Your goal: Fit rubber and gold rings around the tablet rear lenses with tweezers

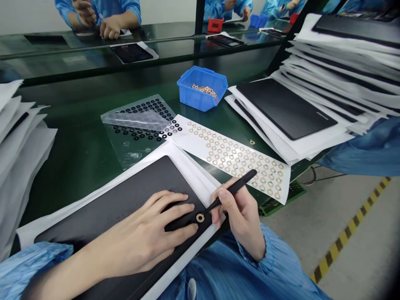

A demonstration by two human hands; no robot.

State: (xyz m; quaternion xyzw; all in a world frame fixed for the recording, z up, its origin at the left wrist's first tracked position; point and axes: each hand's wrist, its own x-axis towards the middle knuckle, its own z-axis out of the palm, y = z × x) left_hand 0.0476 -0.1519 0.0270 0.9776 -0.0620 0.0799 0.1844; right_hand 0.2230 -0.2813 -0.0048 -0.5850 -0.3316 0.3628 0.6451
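A flat black panel (150, 179), like a tablet's back cover, lies on white sheets in front of me. My left hand (150, 233) rests flat on it, fingers stretched and a little apart. In my right hand (239, 208) I grip black tweezers (236, 185), their tip pointing down and left. That tip touches or nearly touches a small gold ring (200, 217) at the panel's right corner, just beyond my left fingertips. Behind the panel lies a white sheet (200, 143) bearing rows of similar gold rings. Beside it is a clear film (140, 121) with black rings.
A blue bin (201, 89) holds small gold-coloured parts. One loose ring (252, 142) lies on the green table (78, 96). Stacked black panels and white sheets (337, 79) rise at right; more sheets (21, 166) stand at left. Co-workers in blue sleeves (131, 10) sit across.
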